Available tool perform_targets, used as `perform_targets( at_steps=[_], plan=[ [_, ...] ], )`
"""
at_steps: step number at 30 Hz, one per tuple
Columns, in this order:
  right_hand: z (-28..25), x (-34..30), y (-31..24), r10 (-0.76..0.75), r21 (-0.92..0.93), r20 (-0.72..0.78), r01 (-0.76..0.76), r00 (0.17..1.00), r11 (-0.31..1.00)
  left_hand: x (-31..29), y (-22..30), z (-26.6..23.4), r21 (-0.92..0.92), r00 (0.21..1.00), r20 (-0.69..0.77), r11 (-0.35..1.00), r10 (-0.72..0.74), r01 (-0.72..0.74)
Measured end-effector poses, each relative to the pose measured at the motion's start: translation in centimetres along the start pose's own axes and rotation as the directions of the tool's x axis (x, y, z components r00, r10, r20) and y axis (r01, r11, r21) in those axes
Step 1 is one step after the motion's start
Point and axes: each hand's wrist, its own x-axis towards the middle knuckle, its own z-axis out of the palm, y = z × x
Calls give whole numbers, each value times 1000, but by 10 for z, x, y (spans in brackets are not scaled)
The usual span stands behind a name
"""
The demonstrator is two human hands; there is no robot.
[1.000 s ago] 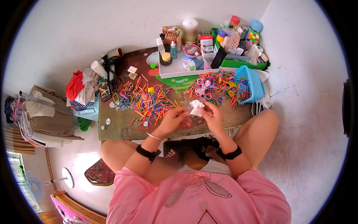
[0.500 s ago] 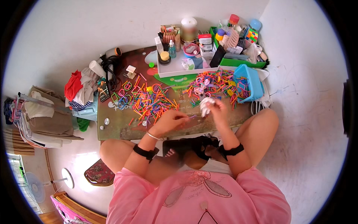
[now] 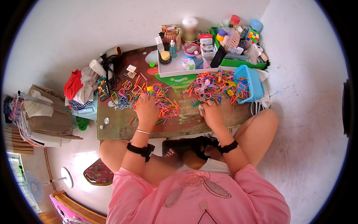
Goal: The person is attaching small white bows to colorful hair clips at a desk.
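Observation:
My left hand [image 3: 147, 111] reaches into the left heap of colourful plastic sticks [image 3: 166, 108], back upward. Its fingers are bent close together among the pieces, and whatever is between their tips is hidden. My right hand [image 3: 212, 114] is at the near edge of the right heap of similar sticks [image 3: 220, 80], closed on a crumpled white tissue-like piece [image 3: 201, 110] that shows beside the fingers. Pink and lilac pieces [image 3: 201, 87] lie on that heap just beyond this hand. A light blue basket [image 3: 253, 87], tipped on its side, has sticks spilling from its mouth.
Behind the heaps stands a white tray [image 3: 186, 72] of bottles and small boxes, with a green box [image 3: 242, 64] of toiletries to its right. At the left are a hair dryer [image 3: 112, 52], a pile of clothes [image 3: 80, 86] and several linked plastic rings [image 3: 123, 99].
My left hand has moved left and away from me, from the table's middle into the left heap. My right hand has lowered toward the right heap, still with the white piece.

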Motion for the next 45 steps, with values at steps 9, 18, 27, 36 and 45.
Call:
perform_targets(
  at_steps=[9, 18, 27, 36, 45],
  plan=[
    [33, -8, -4, -12, -348, 33, 23, 999, 937, -15, 42, 9, -476, 971, 171, 877, 167, -66],
    [26, -10, -8, 22, -338, 27, -12, 999, 941, -23, 47, 16, -545, 929, 261, 835, 263, -83],
    [13, -5, -6, 17, -38, -36, -18, 999, 999, -29, 50, 24, -605, 915, 249, 788, 319, -110],
    [15, -7, -20, 228, 890, 293, -352, 928, 290, -27, 63, 27, -810, 880, 430, 517, 201, 277],
    [10, -9, -28, 111, 849, 209, -237, 972, 472, -28, 60, 31, -802, 825, 562, 281, 59, 527]
  ],
)
